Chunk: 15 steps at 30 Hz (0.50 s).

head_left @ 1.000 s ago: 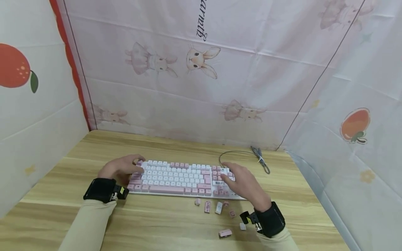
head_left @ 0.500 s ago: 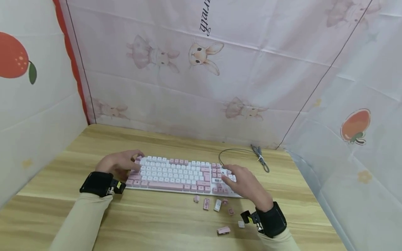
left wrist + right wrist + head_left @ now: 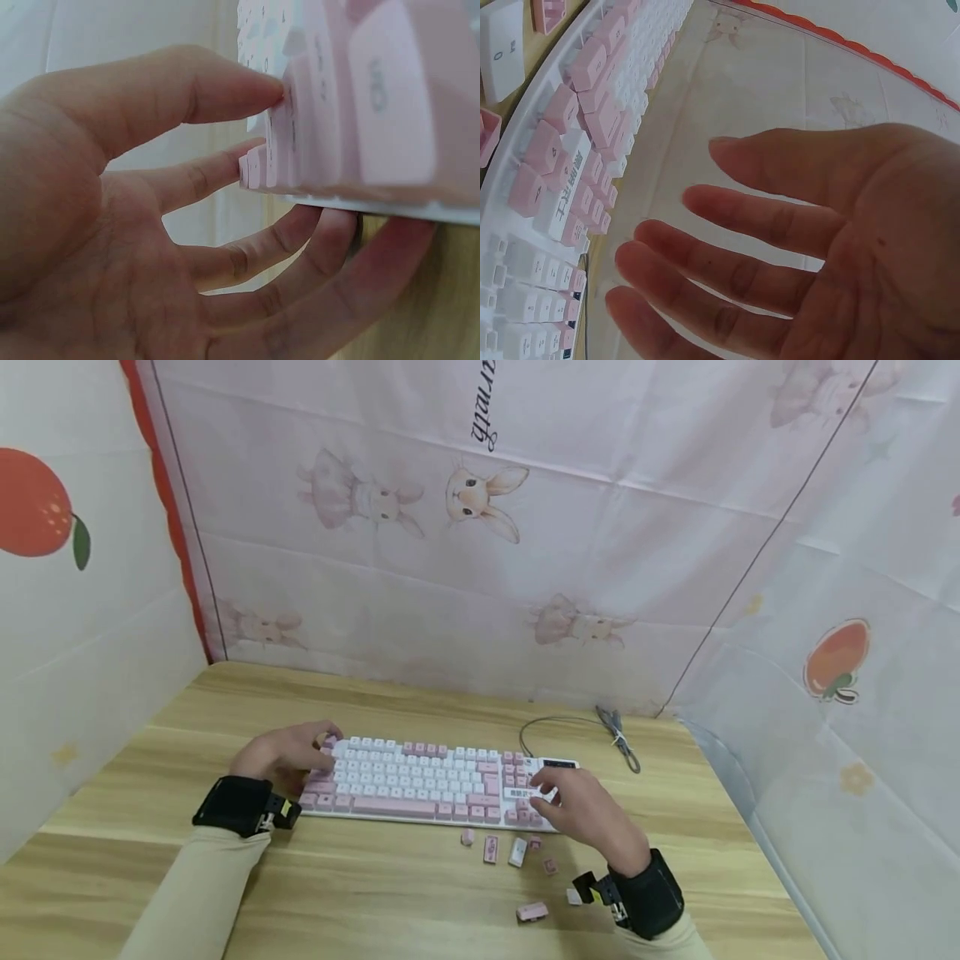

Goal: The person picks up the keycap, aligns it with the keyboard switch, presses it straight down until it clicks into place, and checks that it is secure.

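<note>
A pink and white keyboard (image 3: 405,783) lies on the wooden table. My left hand (image 3: 288,750) holds its left end; in the left wrist view, the thumb (image 3: 225,86) lies on the pink keys while fingers reach under the edge. Over the number pad at the right end is my right hand (image 3: 588,810), with fingers loosely bent. The right wrist view shows that hand (image 3: 832,255) apart from the keys with nothing in it. Bare key posts (image 3: 496,274) show on the number pad. Several loose keycaps lie in front, among them a white one (image 3: 517,852) and a pink one (image 3: 532,912).
Behind the keyboard's right end lies its grey cable (image 3: 617,733), partly bundled with a tie. Printed cloth walls (image 3: 420,577) close off the back and both sides of the table (image 3: 360,893). A small white keycap (image 3: 573,897) sits beside the right wrist camera.
My right hand has lifted off the keyboard's upper right corner and drawn slightly toward me, uncovering the dark strip there. The left hand keeps its hold; the keyboard hardly shifts.
</note>
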Each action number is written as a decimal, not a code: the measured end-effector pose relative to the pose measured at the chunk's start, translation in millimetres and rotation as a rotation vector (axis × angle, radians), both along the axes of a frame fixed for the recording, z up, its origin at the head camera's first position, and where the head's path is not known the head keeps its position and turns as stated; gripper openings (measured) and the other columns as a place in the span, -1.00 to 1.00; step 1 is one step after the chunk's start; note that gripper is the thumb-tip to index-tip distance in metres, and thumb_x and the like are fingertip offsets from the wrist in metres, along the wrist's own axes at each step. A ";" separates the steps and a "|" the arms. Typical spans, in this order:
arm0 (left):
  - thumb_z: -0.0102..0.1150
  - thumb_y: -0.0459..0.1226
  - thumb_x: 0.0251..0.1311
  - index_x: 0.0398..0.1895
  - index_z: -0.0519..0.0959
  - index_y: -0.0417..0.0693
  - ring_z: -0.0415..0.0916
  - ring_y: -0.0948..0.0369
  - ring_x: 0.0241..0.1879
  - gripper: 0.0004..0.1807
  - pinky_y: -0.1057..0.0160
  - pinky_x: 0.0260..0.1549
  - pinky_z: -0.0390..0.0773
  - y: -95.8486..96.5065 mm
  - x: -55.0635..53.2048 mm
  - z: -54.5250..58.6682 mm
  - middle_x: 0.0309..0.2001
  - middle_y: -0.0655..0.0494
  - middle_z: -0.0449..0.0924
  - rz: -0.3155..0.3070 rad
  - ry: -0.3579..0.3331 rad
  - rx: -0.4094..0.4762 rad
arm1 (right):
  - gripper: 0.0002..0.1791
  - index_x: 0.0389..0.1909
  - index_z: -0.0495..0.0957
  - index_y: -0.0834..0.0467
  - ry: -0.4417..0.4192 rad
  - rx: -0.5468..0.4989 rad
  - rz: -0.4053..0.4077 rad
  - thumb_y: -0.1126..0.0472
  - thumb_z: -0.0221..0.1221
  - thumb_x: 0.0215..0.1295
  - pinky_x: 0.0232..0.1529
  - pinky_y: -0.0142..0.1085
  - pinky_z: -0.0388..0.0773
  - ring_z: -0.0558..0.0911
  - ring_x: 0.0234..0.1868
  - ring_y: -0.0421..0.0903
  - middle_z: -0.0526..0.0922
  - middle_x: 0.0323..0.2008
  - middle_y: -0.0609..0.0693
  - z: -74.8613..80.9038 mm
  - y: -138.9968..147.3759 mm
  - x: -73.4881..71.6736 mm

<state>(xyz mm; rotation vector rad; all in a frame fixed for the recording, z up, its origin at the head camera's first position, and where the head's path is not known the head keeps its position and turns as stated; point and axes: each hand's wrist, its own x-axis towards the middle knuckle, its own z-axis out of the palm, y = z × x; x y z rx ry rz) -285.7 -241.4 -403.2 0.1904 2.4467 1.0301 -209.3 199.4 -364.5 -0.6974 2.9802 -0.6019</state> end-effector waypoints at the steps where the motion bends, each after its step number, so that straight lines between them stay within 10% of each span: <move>1: 0.18 -0.30 0.30 0.44 0.22 -0.19 0.51 -0.11 -0.02 -0.34 0.00 -0.32 0.75 0.8 0.3 -0.5 0.20 -0.43 0.32 0.002 0.000 -0.003 | -0.83 -0.10 0.72 0.21 -0.005 0.007 -0.005 0.26 0.28 0.36 -0.30 -0.35 0.61 0.66 -0.30 -0.17 0.76 -0.22 0.05 -1.0 -0.4 0.5; 15: 0.20 -0.27 0.24 0.34 0.32 -0.20 0.43 -0.10 0.02 -0.40 0.04 -0.11 0.61 8.1 -0.1 0.5 0.13 -0.30 0.42 -0.027 0.095 -0.121 | -0.90 -0.22 0.70 0.21 -0.057 0.060 -0.026 0.28 0.34 0.28 -0.36 -0.29 0.53 0.57 -0.36 -0.16 0.69 -0.34 0.02 -12.4 -2.8 -1.0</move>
